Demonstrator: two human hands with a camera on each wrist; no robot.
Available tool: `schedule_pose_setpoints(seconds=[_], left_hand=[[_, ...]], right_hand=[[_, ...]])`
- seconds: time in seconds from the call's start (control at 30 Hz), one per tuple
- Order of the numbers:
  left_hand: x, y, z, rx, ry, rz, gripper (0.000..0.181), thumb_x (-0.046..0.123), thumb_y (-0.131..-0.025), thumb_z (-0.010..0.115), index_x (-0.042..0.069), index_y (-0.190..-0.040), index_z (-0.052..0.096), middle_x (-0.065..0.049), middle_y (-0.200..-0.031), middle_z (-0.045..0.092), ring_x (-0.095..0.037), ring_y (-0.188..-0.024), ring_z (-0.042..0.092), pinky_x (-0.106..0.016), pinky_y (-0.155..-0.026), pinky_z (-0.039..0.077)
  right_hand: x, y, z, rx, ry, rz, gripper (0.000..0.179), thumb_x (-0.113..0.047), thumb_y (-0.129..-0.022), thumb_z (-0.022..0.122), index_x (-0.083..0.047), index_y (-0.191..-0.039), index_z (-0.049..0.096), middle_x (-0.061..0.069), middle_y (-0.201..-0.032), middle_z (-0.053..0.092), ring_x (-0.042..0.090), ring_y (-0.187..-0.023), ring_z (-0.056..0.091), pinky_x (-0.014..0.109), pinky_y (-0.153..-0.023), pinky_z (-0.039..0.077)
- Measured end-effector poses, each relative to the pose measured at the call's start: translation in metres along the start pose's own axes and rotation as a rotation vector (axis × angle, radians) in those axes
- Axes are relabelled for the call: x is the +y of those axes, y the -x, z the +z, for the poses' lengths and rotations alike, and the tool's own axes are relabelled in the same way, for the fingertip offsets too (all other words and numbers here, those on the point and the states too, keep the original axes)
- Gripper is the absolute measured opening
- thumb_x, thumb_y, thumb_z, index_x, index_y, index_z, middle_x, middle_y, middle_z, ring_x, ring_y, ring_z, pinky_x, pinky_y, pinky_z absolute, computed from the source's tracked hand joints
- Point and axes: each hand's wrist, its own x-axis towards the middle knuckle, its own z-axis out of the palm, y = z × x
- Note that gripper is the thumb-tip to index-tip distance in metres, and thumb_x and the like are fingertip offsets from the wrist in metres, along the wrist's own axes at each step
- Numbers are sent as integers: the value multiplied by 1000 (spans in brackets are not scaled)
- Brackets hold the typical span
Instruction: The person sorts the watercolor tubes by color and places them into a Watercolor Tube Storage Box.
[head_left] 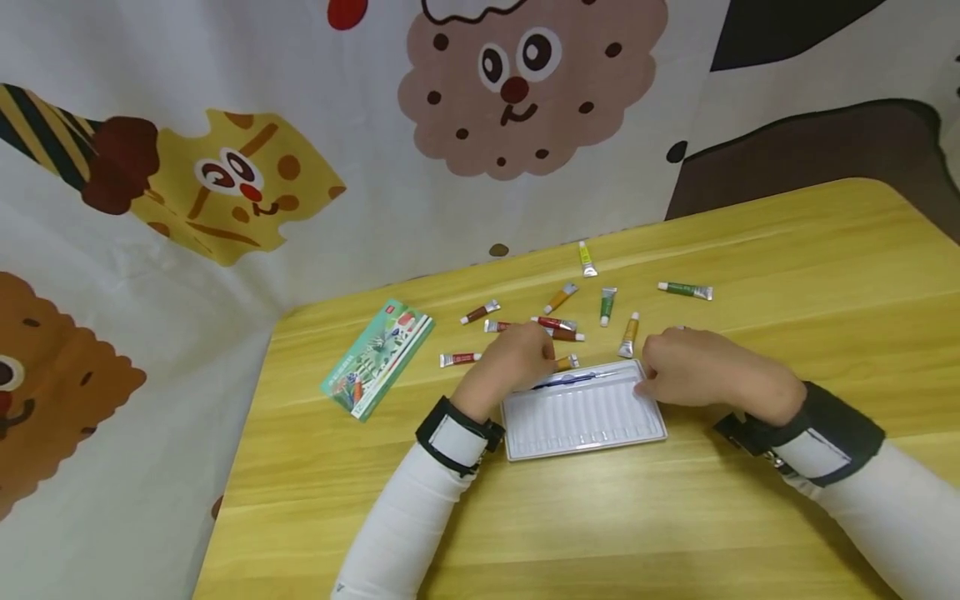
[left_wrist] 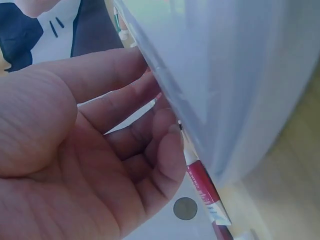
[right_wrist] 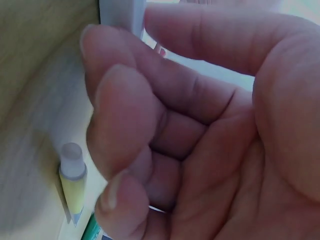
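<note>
A white plastic paint tray (head_left: 585, 421) with a row of grooves lies on the table, a thin blue-handled paintbrush (head_left: 573, 380) along its far side. My left hand (head_left: 520, 357) grips the tray's far left corner; in the left wrist view, the tray (left_wrist: 220, 90) hides some of its fingertips. At the far right corner my right hand (head_left: 693, 365) pinches the edge between thumb and forefinger, its other fingers curled. Near the left hand lie red paint tubes (head_left: 459, 359) and an orange one (head_left: 566, 362). A yellow-ochre tube (head_left: 629, 336) lies beside the right hand.
A teal illustrated paint box (head_left: 378, 360) lies on the left of the wooden table (head_left: 600, 533). More tubes are scattered beyond the tray, among them a brown tube (head_left: 480, 312), a green tube (head_left: 686, 290) and a yellow tube (head_left: 587, 260). A printed cloth (head_left: 360, 75) hangs behind.
</note>
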Motion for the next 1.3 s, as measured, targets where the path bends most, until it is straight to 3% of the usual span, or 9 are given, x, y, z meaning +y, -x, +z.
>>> schedule_pose_setpoints(seconds=[0.17, 0.47, 0.63, 0.83, 1.0, 1.13, 1.3], left_hand=[[0, -1, 2, -4, -10, 14, 17, 12, -98, 71, 12, -80, 70, 0, -77, 60, -15, -66, 55, -28, -57, 42], [-3, 1, 4, 24, 35, -58, 18, 13, -92, 76, 11, -79, 64, -1, -76, 57, -17, -65, 56, -29, -55, 41], [-7, 5, 0, 94, 58, -70, 12, 14, -93, 77, 9, -95, 66, -4, -89, 62, -18, -73, 57, -28, -59, 44], [-12, 23, -14, 173, 168, -75, 22, 14, -96, 73, 4, -114, 66, -7, -89, 61, -20, -71, 56, -30, -58, 46], [-15, 40, -19, 212, 225, -98, 19, 14, -94, 75, 4, -106, 65, -7, -82, 59, -19, -66, 53, -31, -57, 42], [-16, 50, -19, 202, 256, -147, 17, 15, -94, 75, 4, -98, 64, -7, -80, 59, -18, -64, 53, -30, -55, 40], [-17, 58, -16, 180, 273, -206, 25, 13, -95, 74, 6, -76, 58, -2, -66, 50, -15, -56, 47, -27, -49, 34]], right_hand=[[2, 1, 2, 15, 10, 18, 32, -20, -94, 74, -16, -64, 63, -5, -59, 41, 11, -51, 41, 28, -51, 30], [4, 1, 2, -2, 13, 45, 31, -20, -94, 72, -15, -65, 63, -5, -59, 42, 11, -51, 41, 28, -51, 29], [4, 1, 2, 1, 0, 60, 28, -19, -94, 71, -14, -67, 66, -3, -59, 45, 13, -51, 43, 28, -50, 30], [4, 1, 0, -1, -15, 87, 26, -16, -95, 67, -13, -68, 67, -3, -58, 45, 12, -49, 42, 26, -49, 29], [3, 1, -1, 0, -20, 108, 27, -14, -95, 64, -13, -68, 67, -3, -57, 44, 12, -48, 41, 26, -48, 28], [2, 2, -1, 0, -30, 118, 27, -14, -95, 64, -12, -68, 67, -3, -57, 44, 12, -47, 41, 25, -47, 28], [0, 2, 0, 2, -58, 126, 29, -12, -93, 63, -11, -64, 64, -4, -54, 44, 11, -45, 40, 24, -46, 27]])
